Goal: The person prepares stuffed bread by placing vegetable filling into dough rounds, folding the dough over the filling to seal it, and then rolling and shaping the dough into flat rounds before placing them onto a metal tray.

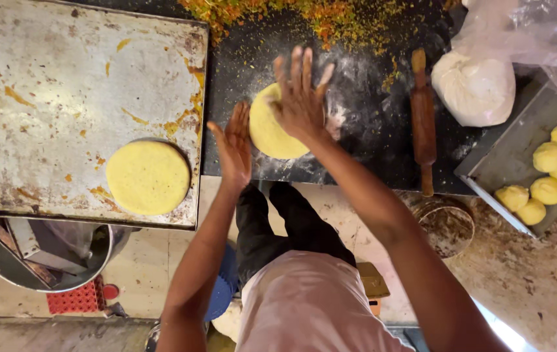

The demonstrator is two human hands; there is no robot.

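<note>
Dough patting going on, basically: the right hand is spread flat with all fingers fanned out, pressing down on top of a round, flattened yellow dough disc that sits on the dark, flour-dusted worktop. The left hand is open too, held on edge with fingers together and straight, its palm right up against the near-left rim of that same disc, so neither hand is gripping anything, just flat contact. Well out to the left of the left hand there's a big, worn rectangular metal tray with orange smears, and a second yellow dough disc lies flat near its closest corner, apart from both hands. To the right of the right hand, a brown wooden rolling pin lies on the worktop, pointing away from the person, not touched. Just beyond it is a white, knotted plastic bag of flour, with some crumpled clear plastic beside that. Farther right still, a grey metal tray holds a bunch of yellow dough balls clustered together. Past the fingertips of the right hand, at the far edge of the worktop, there's a scattered heap of orange and green chopped filling. Below the big tray, nearer the person's left elbow, a round steel bowl sits lower down over the stone floor.
</note>
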